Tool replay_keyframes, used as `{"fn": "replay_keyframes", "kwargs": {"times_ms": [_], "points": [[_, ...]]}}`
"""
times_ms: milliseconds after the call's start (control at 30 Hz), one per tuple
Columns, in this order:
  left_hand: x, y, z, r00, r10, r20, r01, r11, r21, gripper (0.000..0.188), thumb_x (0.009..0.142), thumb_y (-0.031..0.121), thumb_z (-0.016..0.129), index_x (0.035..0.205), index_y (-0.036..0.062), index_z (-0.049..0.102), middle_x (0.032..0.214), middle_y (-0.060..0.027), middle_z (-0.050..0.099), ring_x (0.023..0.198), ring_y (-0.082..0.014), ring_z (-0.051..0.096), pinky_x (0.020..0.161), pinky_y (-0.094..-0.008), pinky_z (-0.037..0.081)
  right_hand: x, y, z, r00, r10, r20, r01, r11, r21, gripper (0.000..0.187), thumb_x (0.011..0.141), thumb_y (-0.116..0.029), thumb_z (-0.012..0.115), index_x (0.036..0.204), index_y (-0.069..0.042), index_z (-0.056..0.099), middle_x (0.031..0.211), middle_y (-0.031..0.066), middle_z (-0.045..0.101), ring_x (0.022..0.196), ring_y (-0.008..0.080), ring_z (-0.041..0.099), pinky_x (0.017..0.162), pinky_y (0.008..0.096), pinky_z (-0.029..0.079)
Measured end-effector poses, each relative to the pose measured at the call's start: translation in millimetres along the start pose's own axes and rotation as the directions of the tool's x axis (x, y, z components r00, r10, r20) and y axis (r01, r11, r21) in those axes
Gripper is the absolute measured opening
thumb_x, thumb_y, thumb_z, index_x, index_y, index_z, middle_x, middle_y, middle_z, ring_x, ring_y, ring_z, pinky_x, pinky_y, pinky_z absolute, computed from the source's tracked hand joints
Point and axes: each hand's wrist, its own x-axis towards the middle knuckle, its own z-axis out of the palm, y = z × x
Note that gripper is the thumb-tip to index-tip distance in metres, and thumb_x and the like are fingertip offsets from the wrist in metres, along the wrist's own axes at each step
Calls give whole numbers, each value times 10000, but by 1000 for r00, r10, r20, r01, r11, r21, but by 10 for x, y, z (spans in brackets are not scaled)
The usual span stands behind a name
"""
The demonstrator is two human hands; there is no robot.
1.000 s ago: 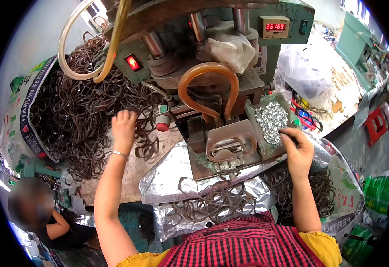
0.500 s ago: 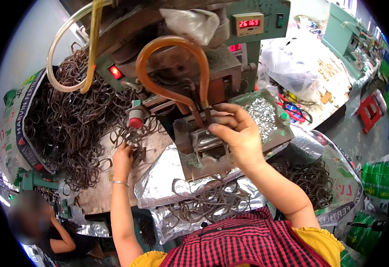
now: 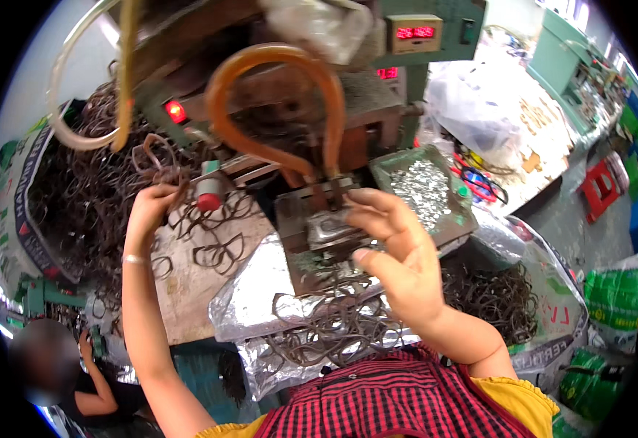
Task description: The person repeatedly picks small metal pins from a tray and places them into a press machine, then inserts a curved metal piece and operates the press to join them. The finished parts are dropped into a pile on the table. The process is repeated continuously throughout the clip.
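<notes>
Fingers of the right hand (image 3: 410, 274) are spread, with nothing seen between them, just beside a metal fixture (image 3: 327, 231) that lies beyond a tangle of brown loops (image 3: 337, 328) on silver foil (image 3: 242, 296). Farther left, those of the left hand (image 3: 152, 208) are closed on a thin brown looped frame (image 3: 175, 176), slightly blurred, with a red button (image 3: 209, 201) close on its right. Beyond, an amber hose (image 3: 217, 102) arches behind the fixture, right of a large dark heap (image 3: 78, 197).
</notes>
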Motion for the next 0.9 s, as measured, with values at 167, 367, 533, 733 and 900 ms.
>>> {"fn": "replay_keyframes", "kwargs": {"times_ms": [167,367,533,733,900], "points": [[119,-587,-97,977,3,-214,144,730,669,248,783,254,696,970,101,753,931,-158,715,884,-319,678,795,-375,530,129,193,-506,989,-79,-122,30,932,-360,524,846,32,565,1360,8,468,1330,104,545,1215,219,540,1043,341,395],[-680,-708,110,651,504,-567,-193,833,519,99,845,57,649,909,19,714,884,-123,672,851,-276,649,774,-355,507,-442,303,-1433,901,-284,-328,-131,541,-831,365,818,-4,646,1181,-2,605,1152,110,636,1086,238,583,964,345,431],[-1185,-1017,743,894,157,-419,156,767,622,149,785,57,667,914,80,738,887,-115,644,823,-326,634,753,-399,512,-301,398,-1329,940,-335,-66,-49,58,-997,301,755,-80,740,1028,0,641,935,145,617,933,329,561,831,423,452],[-862,-1291,846,885,323,-336,-49,781,623,219,739,120,723,952,70,722,1034,-88,608,1006,-298,581,858,-405,483,225,678,-1243,936,-352,14,7,-21,-1000,176,753,-110,738,876,-29,642,842,108,619,886,330,569,765,434,462],[-629,-1164,697,890,346,-296,-169,855,490,193,721,135,756,899,62,729,967,-113,624,933,-307,606,814,-391,497,207,696,-1222,911,-412,14,23,17,-1000,129,750,-102,735,836,-47,658,816,99,616,846,321,572,730,428,465]]}}
